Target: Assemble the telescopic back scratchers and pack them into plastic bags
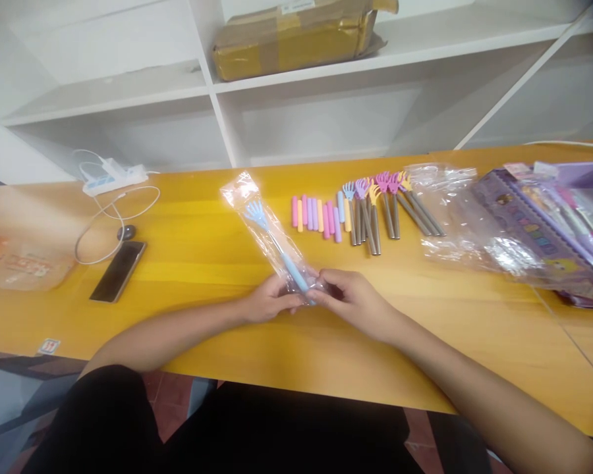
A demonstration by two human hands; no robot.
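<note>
A light blue back scratcher (292,268) with a hand-shaped head lies inside a clear plastic sleeve (235,189), tilted up to the left over the table. My left hand (273,299) is closed on the lower end of the sleeved back scratcher, its thumb along the handle. From the other side, my right hand (348,299) pinches the same bottom end, at the sleeve's edge. Beyond my hands, a row of coloured handle grips (321,214) in pink, purple, yellow and blue lies beside several scratcher heads with metal rods (375,224).
On the right, loose clear plastic bags (447,197) lie against a purple box (518,224) holding packaged scratchers. A phone (118,271), a dark mouse-like object (126,232) and a white power strip (116,178) with a cable are on the left. White shelves (375,72) hold a cardboard box (296,39).
</note>
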